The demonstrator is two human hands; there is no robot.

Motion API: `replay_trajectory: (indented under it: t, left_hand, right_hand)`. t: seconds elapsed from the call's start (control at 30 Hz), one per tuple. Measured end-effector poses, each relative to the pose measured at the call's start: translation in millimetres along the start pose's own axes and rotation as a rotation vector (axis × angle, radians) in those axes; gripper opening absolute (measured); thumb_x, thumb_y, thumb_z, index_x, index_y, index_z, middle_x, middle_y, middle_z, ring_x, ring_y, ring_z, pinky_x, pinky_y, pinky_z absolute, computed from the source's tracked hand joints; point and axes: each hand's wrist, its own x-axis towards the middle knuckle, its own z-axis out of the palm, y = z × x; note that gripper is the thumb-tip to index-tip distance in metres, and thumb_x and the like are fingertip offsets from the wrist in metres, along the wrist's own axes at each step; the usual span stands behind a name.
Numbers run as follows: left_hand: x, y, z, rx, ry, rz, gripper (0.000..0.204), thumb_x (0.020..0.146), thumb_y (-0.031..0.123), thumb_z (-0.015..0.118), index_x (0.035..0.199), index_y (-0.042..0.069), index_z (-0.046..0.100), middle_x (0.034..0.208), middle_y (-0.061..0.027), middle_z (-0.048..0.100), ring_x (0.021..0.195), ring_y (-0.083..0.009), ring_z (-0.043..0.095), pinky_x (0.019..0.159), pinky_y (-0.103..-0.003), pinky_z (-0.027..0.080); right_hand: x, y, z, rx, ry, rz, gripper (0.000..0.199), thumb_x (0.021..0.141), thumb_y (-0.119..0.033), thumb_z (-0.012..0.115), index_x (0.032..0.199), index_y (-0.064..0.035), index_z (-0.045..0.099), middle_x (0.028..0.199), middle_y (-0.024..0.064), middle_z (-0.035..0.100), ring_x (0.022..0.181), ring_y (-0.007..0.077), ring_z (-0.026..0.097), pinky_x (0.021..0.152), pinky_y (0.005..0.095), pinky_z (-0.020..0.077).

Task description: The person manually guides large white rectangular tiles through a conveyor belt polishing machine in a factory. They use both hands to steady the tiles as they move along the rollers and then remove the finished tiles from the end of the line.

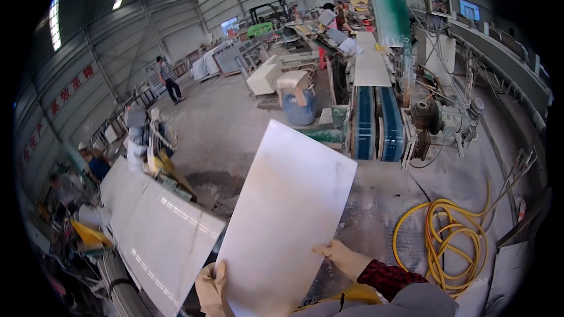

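A large rectangular white slab is held up in front of me, tilted, its long sides running away from me. Wrapped round its lower left edge is my left hand in a pale tan glove. My right hand, gloved alike below a red-and-black checked cuff, grips the right edge with its fingertips on the upper face. The fingers beneath the slab are hidden. Glossy white slabs lie on a surface to the left, close to my left hand.
A conveyor with blue belts carries another pale slab ahead right. Beside it are a motor and a blue barrel. A coiled yellow hose lies on the right floor. A person walks far left; others work at the left edge.
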Motion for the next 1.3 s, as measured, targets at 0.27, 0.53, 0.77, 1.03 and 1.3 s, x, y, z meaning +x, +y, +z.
replay_trajectory:
  t: [0.27,0.53,0.77,1.03,1.3]
  left_hand:
    - [43.4,136.0,231.5,-0.670,-0.270,-0.033,0.057,0.129,0.047,0.072,0.101,-0.001,0.083,0.086,0.0058,0.075,0.075,-0.0035,0.058,0.066,-0.030,0.045]
    - [34.5,208.7,364.6,-0.783,-0.571,-0.223,0.049,0.129,0.044,0.069,0.115,0.001,0.086,0.097,-0.0003,0.084,0.080,-0.0077,0.067,0.073,-0.033,0.055]
    - [73.9,228.9,482.9,-0.682,-0.873,-0.196,0.048,0.130,0.042,0.068,0.133,-0.002,0.087,0.106,-0.0008,0.085,0.089,-0.0079,0.072,0.081,-0.032,0.058]
    - [149.3,321.9,583.5,-0.440,-0.934,-0.041,0.051,0.126,0.039,0.068,0.142,-0.006,0.085,0.119,-0.0072,0.090,0.105,-0.0157,0.080,0.095,-0.038,0.062]
    - [203.8,374.2,659.2,-0.480,-0.985,-0.116,0.052,0.121,0.040,0.068,0.137,-0.006,0.086,0.114,-0.0111,0.089,0.103,-0.0169,0.080,0.093,-0.041,0.062]
  right_hand:
    - [63.7,-234.0,-148.3,-0.219,0.363,-0.237,0.051,0.109,-0.019,0.096,0.152,0.0023,0.080,0.136,0.0147,0.089,0.116,0.0231,0.085,0.101,0.0408,0.0693]
    - [24.3,-315.2,-192.4,-0.079,0.612,-0.191,0.056,0.119,-0.027,0.084,0.163,0.0047,0.069,0.139,0.0159,0.085,0.116,0.0254,0.086,0.099,0.0422,0.0721]
    - [82.6,-287.8,-313.5,0.012,0.793,-0.121,0.069,0.119,-0.032,0.085,0.172,0.0042,0.061,0.152,0.0197,0.081,0.133,0.0335,0.082,0.117,0.0451,0.0668]
    - [162.2,-308.9,-430.0,-0.628,0.765,-0.027,0.086,0.112,-0.031,0.091,0.181,0.0020,0.052,0.159,0.0275,0.075,0.142,0.0408,0.078,0.124,0.0480,0.0641]
    - [230.6,-367.4,-453.7,-0.412,0.955,0.064,0.108,0.112,-0.053,0.090,0.187,0.0063,0.040,0.173,0.0321,0.067,0.150,0.0411,0.075,0.128,0.0486,0.0615]
